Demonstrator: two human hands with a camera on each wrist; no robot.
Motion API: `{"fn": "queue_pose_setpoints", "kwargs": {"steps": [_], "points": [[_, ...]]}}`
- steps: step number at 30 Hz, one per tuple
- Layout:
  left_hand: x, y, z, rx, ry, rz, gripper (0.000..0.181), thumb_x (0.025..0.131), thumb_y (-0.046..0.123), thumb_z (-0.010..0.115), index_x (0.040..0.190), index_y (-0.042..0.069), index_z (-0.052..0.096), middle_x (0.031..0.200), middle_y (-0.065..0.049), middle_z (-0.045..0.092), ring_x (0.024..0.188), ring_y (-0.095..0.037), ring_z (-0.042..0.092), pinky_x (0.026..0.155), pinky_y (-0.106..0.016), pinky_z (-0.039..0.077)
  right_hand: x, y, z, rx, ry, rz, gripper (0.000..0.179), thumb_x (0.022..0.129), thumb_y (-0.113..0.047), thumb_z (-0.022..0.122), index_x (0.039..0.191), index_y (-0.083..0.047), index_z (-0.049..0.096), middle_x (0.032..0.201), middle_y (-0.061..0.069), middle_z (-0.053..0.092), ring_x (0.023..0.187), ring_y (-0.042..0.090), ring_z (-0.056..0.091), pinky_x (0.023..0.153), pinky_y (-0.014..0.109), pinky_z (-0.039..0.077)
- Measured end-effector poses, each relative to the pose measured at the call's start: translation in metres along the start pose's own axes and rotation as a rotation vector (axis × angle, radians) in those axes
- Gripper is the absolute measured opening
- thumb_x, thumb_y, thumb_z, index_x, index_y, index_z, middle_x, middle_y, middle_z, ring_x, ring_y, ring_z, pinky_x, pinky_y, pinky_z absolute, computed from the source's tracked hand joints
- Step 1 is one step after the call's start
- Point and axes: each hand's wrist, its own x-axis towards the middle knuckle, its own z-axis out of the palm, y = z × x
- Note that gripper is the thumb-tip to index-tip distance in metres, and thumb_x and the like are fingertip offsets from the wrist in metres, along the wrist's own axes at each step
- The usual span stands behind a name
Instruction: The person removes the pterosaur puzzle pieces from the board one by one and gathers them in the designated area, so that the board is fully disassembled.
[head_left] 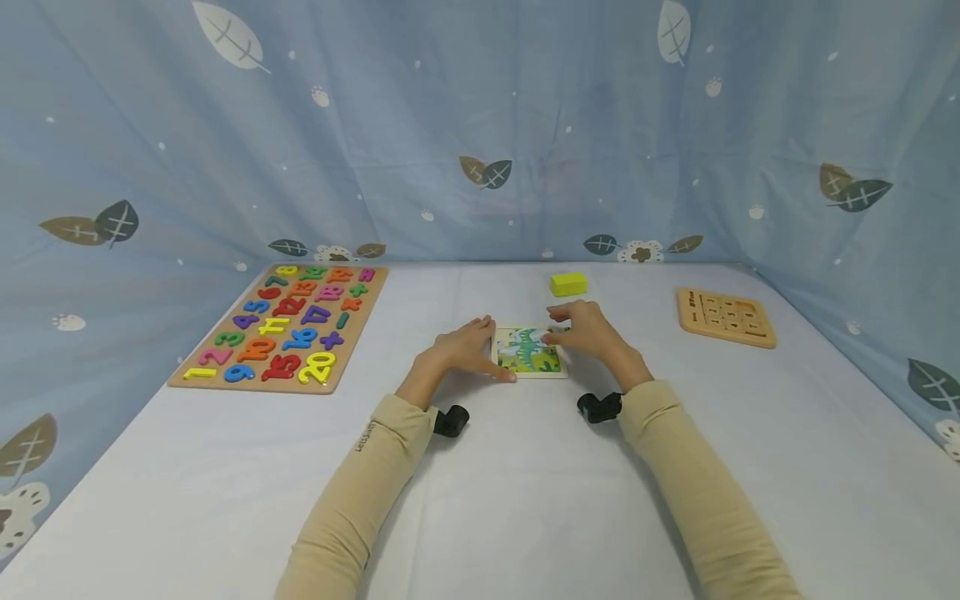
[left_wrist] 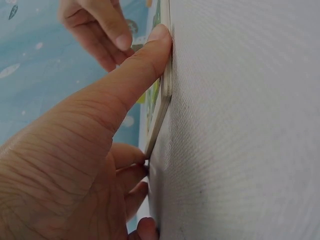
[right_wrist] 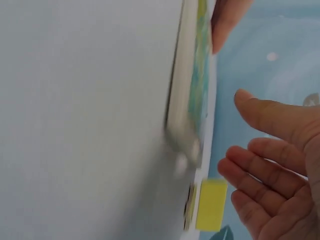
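The dinosaur board (head_left: 527,353) touches the spread left hand (head_left: 462,347) at its three o'clock, the spread right hand's (head_left: 591,330) eight.

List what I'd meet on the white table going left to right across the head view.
Rectangular tan board of colourful numerals, flat pale-edged green dinosaur picture board, bright yellow rectangular block, small tan wooden numbered board.

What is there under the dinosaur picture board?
White tablecloth shows around the dinosaur picture board, and the left hand touches its left side. Whatever lies directly beneath is covered, so I cannot tell.
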Motion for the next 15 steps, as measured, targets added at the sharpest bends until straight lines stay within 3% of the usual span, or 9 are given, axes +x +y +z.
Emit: {"fn": "queue_pose_setpoints", "kwargs": {"steps": [15], "points": [[0.0, 0.001, 0.0, -0.006, -0.005, 0.0, 0.112, 0.077, 0.065, 0.068, 0.156, 0.011, 0.01, 0.163, -0.005, 0.005, 0.151, -0.024, 0.007, 0.114, -0.06, 0.022, 0.013, -0.016, 0.028, -0.005, 0.011, -0.063, 0.048, 0.085, -0.022, 0.073, 0.124, 0.005, 0.062, 0.122, 0.021, 0.062, 0.113, 0.035, 0.059, 0.097, 0.047, 0.048]]}}
